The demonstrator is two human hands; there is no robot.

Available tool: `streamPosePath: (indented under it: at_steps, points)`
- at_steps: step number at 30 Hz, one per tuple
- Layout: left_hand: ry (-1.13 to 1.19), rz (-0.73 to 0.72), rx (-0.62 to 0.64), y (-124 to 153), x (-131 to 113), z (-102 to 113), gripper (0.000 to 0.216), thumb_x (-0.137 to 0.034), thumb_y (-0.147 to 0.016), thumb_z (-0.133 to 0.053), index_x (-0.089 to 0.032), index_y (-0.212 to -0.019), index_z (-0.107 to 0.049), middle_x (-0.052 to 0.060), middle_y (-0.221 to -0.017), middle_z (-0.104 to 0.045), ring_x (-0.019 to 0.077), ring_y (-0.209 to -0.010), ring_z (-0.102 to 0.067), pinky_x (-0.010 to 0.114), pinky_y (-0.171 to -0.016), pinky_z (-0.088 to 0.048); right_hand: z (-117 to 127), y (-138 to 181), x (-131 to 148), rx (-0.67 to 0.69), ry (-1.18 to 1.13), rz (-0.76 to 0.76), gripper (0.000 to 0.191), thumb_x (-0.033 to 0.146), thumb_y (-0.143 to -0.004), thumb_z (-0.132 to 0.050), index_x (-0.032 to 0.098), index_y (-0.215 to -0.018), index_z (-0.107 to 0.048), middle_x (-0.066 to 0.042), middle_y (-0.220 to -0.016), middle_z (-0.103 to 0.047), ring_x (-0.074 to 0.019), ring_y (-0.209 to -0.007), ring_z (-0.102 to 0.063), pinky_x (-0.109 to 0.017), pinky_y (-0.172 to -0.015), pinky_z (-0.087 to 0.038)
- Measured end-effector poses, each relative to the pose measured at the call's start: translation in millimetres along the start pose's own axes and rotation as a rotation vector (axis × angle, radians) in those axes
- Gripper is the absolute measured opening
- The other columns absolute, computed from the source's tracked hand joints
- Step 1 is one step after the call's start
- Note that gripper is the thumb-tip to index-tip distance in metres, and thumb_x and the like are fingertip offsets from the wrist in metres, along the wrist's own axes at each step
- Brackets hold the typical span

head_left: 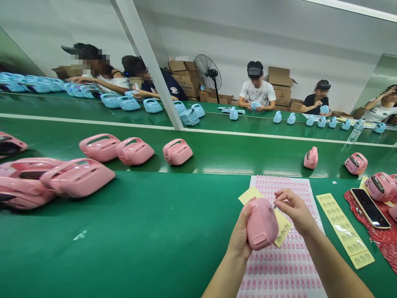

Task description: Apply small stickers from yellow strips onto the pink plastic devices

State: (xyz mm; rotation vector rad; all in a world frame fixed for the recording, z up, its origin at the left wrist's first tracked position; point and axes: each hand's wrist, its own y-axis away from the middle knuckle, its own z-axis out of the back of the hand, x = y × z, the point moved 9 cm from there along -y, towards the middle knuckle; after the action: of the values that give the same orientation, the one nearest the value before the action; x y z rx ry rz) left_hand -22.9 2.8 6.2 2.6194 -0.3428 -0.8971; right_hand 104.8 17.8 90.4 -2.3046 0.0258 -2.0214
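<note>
1 pink casing [262,225] gripped in L hand [243,231], raised over 1 pink sticker sheet [287,269]; R hand [276,202] at its 1–2 o'clk, fingers curled in close; can't tell if they grip anything or touch the casing; 1 yellow label sheet [283,227] behind casing, showing at 11 & 4 o'clk; 1 yellow strip [345,229] at 3 o'clk, apart from sticker sheet; 1 phone [370,208] beyond it on red wrap [384,244]; other pink casings: 3 in a row [135,151] at 10 o'clk, 2 spaced out [311,157] at 1–2, pile [77,178] at 9–10, partly out of frame, count unsure; surface [161,236] far edge runs 10 to 2 o'clk; roomiest stretch 8–9 o'clk, btwn pile & sticker sheet.
</note>
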Motion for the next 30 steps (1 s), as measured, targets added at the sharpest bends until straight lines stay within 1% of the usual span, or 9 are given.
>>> streamPosePath:
  at_steps: [1, 3, 5, 8, 14, 18, 22, 30]
  points:
    - [-0.063, -0.051, -0.041, 1, -4, -2, 0.047, -0.032, -0.060, -0.073, -0.018, -0.101, -0.056, 0.004, -0.084, -0.066, 0.0184, -0.071, -0.062, 0.028, -0.065, -0.050, -6, 1, 1, 0.037, 0.077, 0.026, 0.018, 0.036, -0.060, -0.069, 0.020, -0.061, -0.062, -0.004, -0.088, -0.053, -0.0187, -0.088, -0.050, -0.031, -0.073, -0.041]
    - [-0.146, -0.125, -0.074, 1, -10, -7, 0.053, -0.030, -0.054, -0.076, -0.017, -0.100, -0.054, 0.004, -0.084, -0.066, 0.0164, -0.067, -0.062, 0.025, -0.059, -0.049, -15, 2, 3, 0.083, 0.205, 0.078, 0.014, 0.034, -0.064, -0.065, 0.020, -0.064, -0.062, -0.003, -0.085, -0.051, -0.0175, -0.085, -0.050, -0.031, -0.072, -0.043]
    - [-0.181, -0.160, -0.085, 0, -13, -9, 0.055, -0.030, -0.051, -0.078, -0.016, -0.098, -0.053, 0.004, -0.083, -0.065, 0.0162, -0.067, -0.061, 0.024, -0.058, -0.049, -20, 2, 3, 0.099, 0.299, 0.106, 0.010, 0.030, -0.066, -0.062, 0.020, -0.066, -0.061, -0.003, -0.085, -0.049, -0.0173, -0.085, -0.050, -0.032, -0.073, -0.044]
    - [-0.207, -0.199, -0.093, -4, -15, -9, 0.056, -0.032, -0.050, -0.078, -0.016, -0.097, -0.054, 0.005, -0.085, -0.064, 0.0159, -0.066, -0.061, 0.024, -0.058, -0.049, -22, 1, -2, 0.100, 0.385, 0.086, 0.006, 0.025, -0.067, -0.060, 0.019, -0.066, -0.059, -0.003, -0.084, -0.046, -0.0181, -0.087, -0.049, -0.034, -0.074, -0.044]
    - [-0.235, -0.241, -0.134, -3, -19, -6, 0.053, -0.032, -0.050, -0.078, -0.016, -0.095, -0.056, 0.005, -0.086, -0.063, 0.0158, -0.069, -0.061, 0.023, -0.058, -0.049, -18, -1, -10, 0.061, 0.423, 0.043, 0.002, 0.019, -0.065, -0.059, 0.018, -0.064, -0.059, -0.003, -0.085, -0.044, -0.0186, -0.090, -0.048, -0.035, -0.078, -0.044]
    - [-0.245, -0.240, -0.139, -1, -18, -8, 0.052, -0.031, -0.050, -0.078, -0.016, -0.095, -0.056, 0.005, -0.086, -0.062, 0.0166, -0.070, -0.061, 0.024, -0.059, -0.049, -16, -1, -11, 0.048, 0.430, 0.047, 0.002, 0.019, -0.065, -0.060, 0.018, -0.063, -0.060, -0.003, -0.086, -0.044, -0.0191, -0.091, -0.048, -0.034, -0.078, -0.044]
    - [-0.257, -0.240, -0.138, -1, -18, -7, 0.053, -0.034, -0.050, -0.078, -0.016, -0.095, -0.056, 0.005, -0.087, -0.062, 0.0163, -0.071, -0.060, 0.023, -0.059, -0.049, -16, 0, -11, 0.048, 0.472, 0.064, 0.004, 0.019, -0.066, -0.059, 0.018, -0.062, -0.060, -0.003, -0.086, -0.045, -0.0191, -0.091, -0.049, -0.036, -0.081, -0.041]
    - [-0.250, -0.250, -0.139, -2, -20, -7, 0.048, -0.031, -0.052, -0.077, -0.017, -0.093, -0.056, 0.005, -0.088, -0.062, 0.0180, -0.074, -0.061, 0.024, -0.061, -0.050, -17, 1, -10, 0.018, 0.461, 0.093, 0.004, 0.018, -0.065, -0.060, 0.018, -0.062, -0.059, -0.004, -0.086, -0.046, -0.0193, -0.090, -0.049, -0.035, -0.077, -0.043]
